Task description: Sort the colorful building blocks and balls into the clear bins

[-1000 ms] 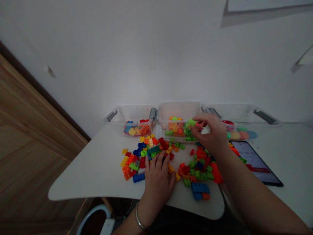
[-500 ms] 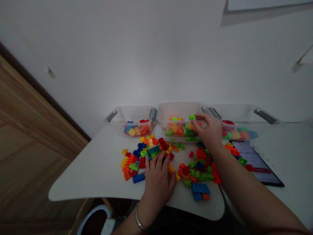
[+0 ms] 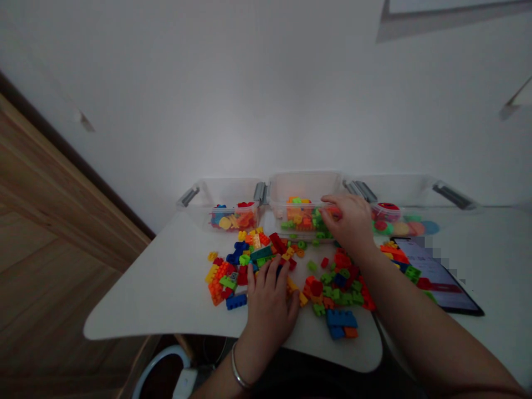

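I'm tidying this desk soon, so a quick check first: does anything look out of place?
Yes: several plastic bricks lie on the tablet at the right of the desk. They look odd there because they sit on its screen, apart from the main pile.

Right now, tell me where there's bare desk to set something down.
Bare white desk lies left of the left brick pile and right of the tablet. Crowded: between the piles, around the left hand, and in front of the middle bin.
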### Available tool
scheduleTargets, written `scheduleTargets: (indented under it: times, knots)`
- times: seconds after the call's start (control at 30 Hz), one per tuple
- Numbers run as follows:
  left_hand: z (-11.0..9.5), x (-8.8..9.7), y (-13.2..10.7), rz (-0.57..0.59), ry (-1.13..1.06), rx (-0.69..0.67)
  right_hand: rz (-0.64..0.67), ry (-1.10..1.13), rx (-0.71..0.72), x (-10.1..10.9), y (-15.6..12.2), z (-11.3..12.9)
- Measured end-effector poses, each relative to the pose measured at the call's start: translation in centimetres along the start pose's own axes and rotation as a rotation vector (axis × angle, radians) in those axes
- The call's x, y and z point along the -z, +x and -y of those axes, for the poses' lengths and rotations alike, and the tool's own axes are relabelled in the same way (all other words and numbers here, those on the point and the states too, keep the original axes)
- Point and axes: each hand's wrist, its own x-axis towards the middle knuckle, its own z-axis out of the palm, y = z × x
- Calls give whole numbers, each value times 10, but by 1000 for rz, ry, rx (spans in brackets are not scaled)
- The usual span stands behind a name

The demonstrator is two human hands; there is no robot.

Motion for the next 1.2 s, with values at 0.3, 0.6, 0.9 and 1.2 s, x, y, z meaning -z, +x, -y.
scheduleTargets:
  times: [0.3,0.6,0.9,1.2]
  knots:
    - [-2,2,2,14,-37,4,847,85,272,31,1,26]
    - [0,1,1,3,6,-10,1073,-113,233,-1,-10,24]
    - [1,0,0,-10,22,-25,941,-1,322,-4,-17,25]
    - [1,-1,0,-14,7,-27,890,-93,335,-5,-15,25]
